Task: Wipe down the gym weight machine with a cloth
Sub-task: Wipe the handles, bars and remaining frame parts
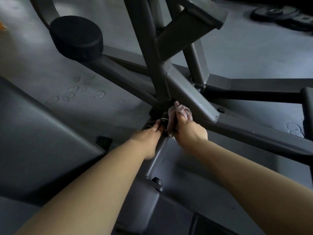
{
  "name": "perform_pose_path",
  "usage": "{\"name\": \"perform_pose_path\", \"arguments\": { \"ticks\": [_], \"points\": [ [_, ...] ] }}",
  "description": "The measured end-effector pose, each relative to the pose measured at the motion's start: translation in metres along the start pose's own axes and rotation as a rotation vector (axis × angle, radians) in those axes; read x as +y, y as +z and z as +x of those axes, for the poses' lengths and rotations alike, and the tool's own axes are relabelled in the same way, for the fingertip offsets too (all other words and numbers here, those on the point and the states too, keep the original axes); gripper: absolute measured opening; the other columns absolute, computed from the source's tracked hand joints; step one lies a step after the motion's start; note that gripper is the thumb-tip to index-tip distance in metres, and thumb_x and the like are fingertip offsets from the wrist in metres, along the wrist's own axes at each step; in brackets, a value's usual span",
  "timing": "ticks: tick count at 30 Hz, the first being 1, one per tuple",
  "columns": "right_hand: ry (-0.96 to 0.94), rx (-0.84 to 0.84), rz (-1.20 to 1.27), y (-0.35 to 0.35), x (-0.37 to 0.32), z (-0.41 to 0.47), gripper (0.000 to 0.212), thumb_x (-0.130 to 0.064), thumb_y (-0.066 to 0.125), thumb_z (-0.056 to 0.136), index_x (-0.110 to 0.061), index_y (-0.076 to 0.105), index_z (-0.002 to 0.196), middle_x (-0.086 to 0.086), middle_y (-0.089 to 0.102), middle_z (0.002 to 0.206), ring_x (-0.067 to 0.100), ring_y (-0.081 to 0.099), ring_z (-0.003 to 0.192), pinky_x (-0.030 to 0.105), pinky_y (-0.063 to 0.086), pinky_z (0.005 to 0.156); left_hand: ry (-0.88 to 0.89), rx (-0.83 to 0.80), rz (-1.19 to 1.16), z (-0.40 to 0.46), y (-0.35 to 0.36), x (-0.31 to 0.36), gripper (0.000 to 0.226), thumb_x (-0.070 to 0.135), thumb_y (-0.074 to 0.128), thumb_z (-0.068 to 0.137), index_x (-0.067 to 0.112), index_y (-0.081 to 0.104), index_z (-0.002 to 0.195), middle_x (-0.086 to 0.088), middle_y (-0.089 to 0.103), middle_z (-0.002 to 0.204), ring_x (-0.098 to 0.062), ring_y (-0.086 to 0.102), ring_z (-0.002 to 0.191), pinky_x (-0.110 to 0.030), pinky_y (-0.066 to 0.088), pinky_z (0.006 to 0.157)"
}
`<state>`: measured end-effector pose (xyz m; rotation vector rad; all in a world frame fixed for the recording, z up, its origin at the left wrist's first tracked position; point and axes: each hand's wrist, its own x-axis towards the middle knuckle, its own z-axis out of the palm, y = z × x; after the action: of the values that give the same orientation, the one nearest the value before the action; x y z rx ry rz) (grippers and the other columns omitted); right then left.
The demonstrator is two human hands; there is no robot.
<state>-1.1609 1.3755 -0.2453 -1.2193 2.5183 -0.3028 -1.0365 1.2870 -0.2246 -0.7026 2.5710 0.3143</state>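
Both hands meet low down at the joint where the grey bars of the weight machine (189,92) cross. The right hand (190,130) grips a bunched pinkish cloth (182,110), its fingers curled round the fabric, and holds it against the metal where the upright post meets the slanted square bar. Part of the cloth sticks up above the knuckles and a small fold hangs out below the hand. The left hand (149,138) sits just beside it, touching the same joint: its fingers reach forward and bend over a dark fitting with a small shiny ring, thumb along the near side. Whether they close fully round that fitting cannot be told, since the spot is dark and partly hidden by the hand itself. Both forearms are bare and stretch in from the bottom edge.

Up and to the left, a round black foam pad (76,38) caps a curved arm of the frame. Nearer the camera, a black knob (156,181) stands on a grey bracket between the forearms. The grey rubber floor (254,53) shows faint ring-shaped marks left of the joint. Far off at the upper right, dark weight plates (281,15) lie on the floor, well apart from the hands.
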Motion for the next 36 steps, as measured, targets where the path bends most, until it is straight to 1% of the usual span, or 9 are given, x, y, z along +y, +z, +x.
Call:
{"name": "perform_pose_path", "arguments": {
  "ticks": [5, 10, 16, 19, 23, 27, 30, 33, 36],
  "points": [
    [0.001, 0.052, -0.023, 0.001, 0.000, 0.004, 0.072, -0.023, 0.051, 0.094, -0.035, 0.007, 0.151, 0.004, 0.026, 0.154, 0.035, 0.059, 0.106, 0.032, 0.036, 0.072, -0.012, -0.004, 0.001, 0.001, 0.001, 0.000, 0.092, 0.013, 0.060, 0.087, 0.025, -0.003, 0.152, 0.006, -0.018, 0.158, -0.029, 0.036, 0.135, -0.037, 0.041, 0.099],
    [-0.053, 0.026, -0.122, -0.012, 0.002, -0.004, 0.073, -0.007, 0.044, 0.093, -0.033, 0.007, 0.151, 0.002, 0.026, 0.153, 0.032, 0.057, 0.110, 0.030, 0.037, 0.073, -0.020, 0.003, -0.002, -0.004, 0.002, 0.004, 0.088, 0.014, 0.058, 0.089, 0.027, -0.003, 0.152, 0.005, -0.016, 0.158, -0.031, 0.038, 0.133, -0.038, 0.041, 0.099],
    [-0.028, 0.036, -0.083, -0.021, 0.003, -0.015, 0.051, -0.009, 0.047, 0.093, -0.023, 0.034, 0.140, 0.002, 0.035, 0.147, 0.032, 0.056, 0.111, 0.031, 0.039, 0.074, 0.039, 0.145, 0.072, -0.025, 0.010, 0.015, 0.069, 0.016, 0.051, 0.093, 0.026, 0.015, 0.150, 0.000, 0.020, 0.155, -0.026, 0.035, 0.135, -0.038, 0.033, 0.104],
    [-0.011, -0.024, -0.062, -0.022, 0.012, -0.028, 0.043, -0.019, 0.047, 0.094, -0.028, 0.042, 0.136, 0.001, 0.043, 0.143, 0.029, 0.056, 0.113, 0.030, 0.042, 0.083, 0.028, 0.218, -0.148, -0.035, 0.014, 0.023, 0.066, 0.022, 0.051, 0.094, 0.026, 0.017, 0.150, 0.003, 0.021, 0.155, -0.022, 0.033, 0.136, -0.035, 0.034, 0.105],
    [-0.074, 0.092, 0.036, -0.034, 0.011, -0.033, 0.020, -0.022, 0.045, 0.095, -0.020, 0.059, 0.110, -0.007, 0.055, 0.100, 0.027, 0.059, 0.097, 0.023, 0.031, 0.062, -0.071, 0.393, -0.468, -0.036, -0.004, 0.027, 0.065, 0.023, 0.052, 0.094, 0.025, 0.018, 0.150, 0.000, 0.030, 0.152, -0.019, 0.037, 0.134, -0.030, 0.034, 0.105],
    [-0.266, 0.261, 0.151, -0.052, -0.001, -0.033, 0.029, -0.030, 0.043, 0.092, -0.018, 0.067, 0.101, 0.004, 0.069, 0.097, 0.028, 0.062, 0.089, 0.029, 0.042, 0.068, -0.135, 0.395, -0.853, -0.035, -0.026, 0.038, 0.073, 0.022, 0.062, 0.090, 0.025, 0.020, 0.149, 0.000, 0.039, 0.148, -0.019, 0.043, 0.130, -0.024, 0.037, 0.095],
    [-0.471, 0.323, 0.339, -0.067, -0.024, -0.040, 0.040, -0.039, 0.037, 0.085, -0.019, 0.071, 0.091, 0.003, 0.066, 0.084, 0.022, 0.060, 0.078, 0.034, 0.048, 0.068, -0.156, 0.529, -0.887, -0.037, -0.043, 0.043, 0.061, 0.012, 0.058, 0.089, 0.024, 0.033, 0.144, -0.003, 0.057, 0.129, -0.021, 0.054, 0.118, -0.018, 0.038, 0.080],
    [-0.534, 0.423, 0.379, -0.078, -0.040, -0.041, 0.027, -0.015, 0.050, 0.089, -0.017, 0.071, 0.106, 0.008, 0.065, 0.096, 0.028, 0.062, 0.084, 0.040, 0.053, 0.070, -0.238, 0.741, -1.027, -0.044, -0.062, 0.041, 0.039, 0.006, 0.053, 0.091, 0.019, 0.052, 0.128, -0.005, 0.064, 0.113, -0.022, 0.060, 0.107, -0.019, 0.042, 0.079],
    [-0.578, 0.451, 0.403, -0.085, -0.050, -0.042, 0.047, -0.004, 0.055, 0.091, -0.020, 0.053, 0.136, 0.009, 0.059, 0.124, 0.027, 0.058, 0.108, 0.038, 0.052, 0.087, -0.308, 0.885, -1.261, -0.051, -0.085, 0.037, 0.013, 0.021, 0.054, 0.095, 0.024, 0.054, 0.108, -0.001, 0.064, 0.101, -0.018, 0.062, 0.093, -0.030, 0.050, 0.078]
  ]
}}
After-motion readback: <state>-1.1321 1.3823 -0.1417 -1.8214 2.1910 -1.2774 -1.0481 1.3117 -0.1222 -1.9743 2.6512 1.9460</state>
